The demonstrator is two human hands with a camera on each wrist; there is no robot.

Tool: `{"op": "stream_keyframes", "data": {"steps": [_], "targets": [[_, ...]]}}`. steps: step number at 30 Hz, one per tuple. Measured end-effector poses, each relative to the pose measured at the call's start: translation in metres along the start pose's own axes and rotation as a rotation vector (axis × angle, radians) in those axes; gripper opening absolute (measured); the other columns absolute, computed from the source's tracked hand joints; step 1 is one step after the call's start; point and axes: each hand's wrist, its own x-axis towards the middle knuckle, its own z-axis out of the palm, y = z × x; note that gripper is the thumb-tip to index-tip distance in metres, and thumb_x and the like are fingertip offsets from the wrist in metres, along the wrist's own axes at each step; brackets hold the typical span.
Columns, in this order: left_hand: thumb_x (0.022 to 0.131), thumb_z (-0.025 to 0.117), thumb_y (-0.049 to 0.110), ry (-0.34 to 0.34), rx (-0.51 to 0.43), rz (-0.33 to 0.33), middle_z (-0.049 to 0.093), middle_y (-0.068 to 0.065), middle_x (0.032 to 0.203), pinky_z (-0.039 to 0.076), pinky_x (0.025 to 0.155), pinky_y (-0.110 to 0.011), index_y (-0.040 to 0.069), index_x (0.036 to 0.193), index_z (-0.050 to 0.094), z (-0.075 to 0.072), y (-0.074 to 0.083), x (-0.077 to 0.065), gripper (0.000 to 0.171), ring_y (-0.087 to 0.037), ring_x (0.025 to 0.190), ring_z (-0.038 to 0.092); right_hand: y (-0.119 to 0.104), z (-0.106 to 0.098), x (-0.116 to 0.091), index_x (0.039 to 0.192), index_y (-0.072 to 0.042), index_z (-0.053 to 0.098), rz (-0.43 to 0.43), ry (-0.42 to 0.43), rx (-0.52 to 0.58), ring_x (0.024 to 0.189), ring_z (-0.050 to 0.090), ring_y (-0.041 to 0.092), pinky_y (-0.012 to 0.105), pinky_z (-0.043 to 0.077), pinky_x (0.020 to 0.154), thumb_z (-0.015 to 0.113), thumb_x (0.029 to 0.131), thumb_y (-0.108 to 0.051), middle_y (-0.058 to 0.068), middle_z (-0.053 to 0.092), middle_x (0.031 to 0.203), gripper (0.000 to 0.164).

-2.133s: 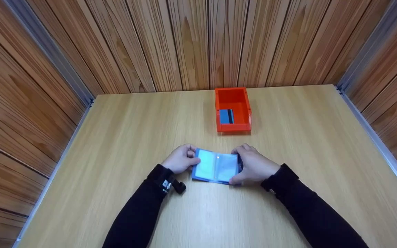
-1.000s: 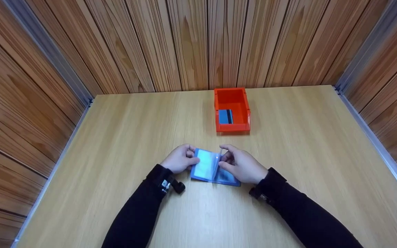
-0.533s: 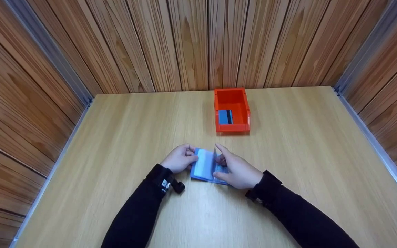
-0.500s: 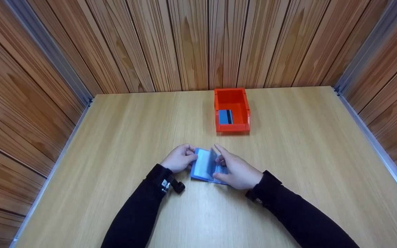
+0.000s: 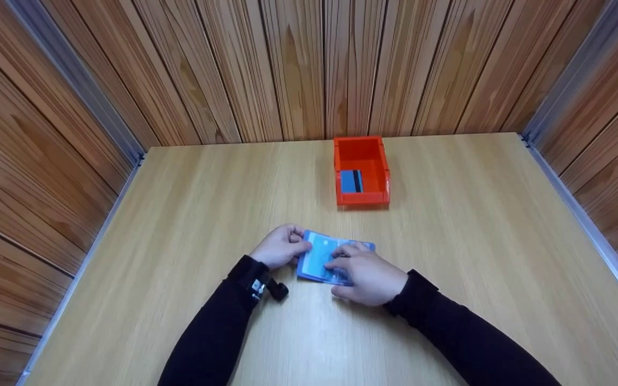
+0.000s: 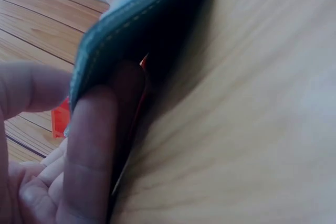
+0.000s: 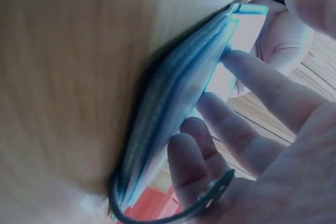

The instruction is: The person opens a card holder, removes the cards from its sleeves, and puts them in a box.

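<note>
A blue card holder lies spread like a book on the table, with clear plastic sleeves inside. My left hand pinches its left edge, thumb on top; in the left wrist view, fingers reach under the stitched cover. Over the right half is my right hand. Its fingertips rest on the clear sleeves, as the right wrist view shows, and hold nothing. A light blue card with a small pale square shows in the left sleeve. A snap strap curves out from the holder beneath the right hand.
An orange-red bin stands on the wooden table beyond the hands. In it lies a blue card with a black stripe. Wood-panelled walls enclose the table at the back and sides.
The right hand has moved from the holder's right edge to its middle, turning a clear sleeve over to the left; its fingers now press flatter on the pages. The left hand keeps its hold.
</note>
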Motion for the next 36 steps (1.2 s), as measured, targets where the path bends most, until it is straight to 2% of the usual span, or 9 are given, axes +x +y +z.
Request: {"op": "stream_keyframes", "data": {"steps": [6,13,17,20,25,29,36], "targets": [[0.088,0.071,0.011,-0.012,-0.009,0.010,0.069,-0.005,0.090,0.057,0.064,-0.028,0.002,0.116,0.053,0.000,0.000,0.000,0.035,-0.014,0.076,0.067,0.001,-0.002,0.002,0.135,-0.016,0.058,0.041,0.025,0.047,0.129,0.043,0.024,0.045,0.039,0.110,0.068,0.089,-0.045,0.004,0.052,0.137,0.055],[0.088,0.071,0.010,-0.008,-0.021,0.010,0.068,-0.007,0.093,0.057,0.065,-0.029,0.002,0.117,0.051,-0.002,0.000,0.000,0.036,-0.015,0.078,0.067,0.004,-0.023,0.019,0.139,-0.011,0.052,0.306,0.126,0.324,0.101,0.057,0.015,0.036,0.052,0.094,0.070,0.091,-0.037,0.002,0.059,0.122,0.057],[0.088,0.071,0.009,-0.008,-0.033,-0.003,0.068,-0.006,0.093,0.058,0.066,-0.029,0.003,0.117,0.051,-0.001,0.000,-0.001,0.035,-0.015,0.078,0.067,0.006,-0.027,0.032,0.138,-0.008,0.053,0.388,0.109,0.373,0.090,0.060,0.016,0.035,0.052,0.089,0.067,0.093,-0.035,0.001,0.062,0.112,0.055],[0.088,0.070,0.008,-0.017,-0.050,-0.005,0.068,-0.006,0.092,0.059,0.067,-0.030,0.003,0.117,0.050,0.000,0.000,-0.002,0.036,-0.016,0.078,0.068,0.008,-0.022,0.038,0.137,-0.004,0.053,0.405,0.068,0.384,0.079,0.062,0.015,0.033,0.051,0.081,0.067,0.093,-0.034,0.001,0.062,0.098,0.055],[0.088,0.068,0.003,-0.030,-0.065,0.019,0.069,-0.005,0.090,0.060,0.067,-0.031,0.002,0.115,0.050,0.002,0.000,-0.002,0.033,-0.016,0.077,0.069,0.012,-0.014,0.040,0.131,0.001,0.058,0.370,0.072,0.397,0.063,0.062,0.013,0.029,0.047,0.065,0.068,0.092,-0.030,0.000,0.063,0.077,0.051],[0.088,0.068,0.003,-0.026,-0.052,0.026,0.069,-0.005,0.089,0.059,0.066,-0.031,0.001,0.114,0.050,0.002,0.000,-0.002,0.031,-0.015,0.076,0.068,0.012,-0.013,0.041,0.129,-0.002,0.060,0.401,0.080,0.428,0.063,0.062,0.013,0.029,0.046,0.061,0.068,0.092,-0.032,0.001,0.064,0.077,0.048],[0.088,0.069,0.004,-0.018,-0.028,0.022,0.068,-0.005,0.088,0.059,0.065,-0.030,0.002,0.114,0.050,0.002,0.002,-0.002,0.032,-0.015,0.076,0.068,0.011,-0.013,0.042,0.125,-0.005,0.062,0.460,0.082,0.475,0.068,0.064,0.015,0.028,0.049,0.061,0.070,0.091,-0.032,0.003,0.066,0.083,0.044]]}}
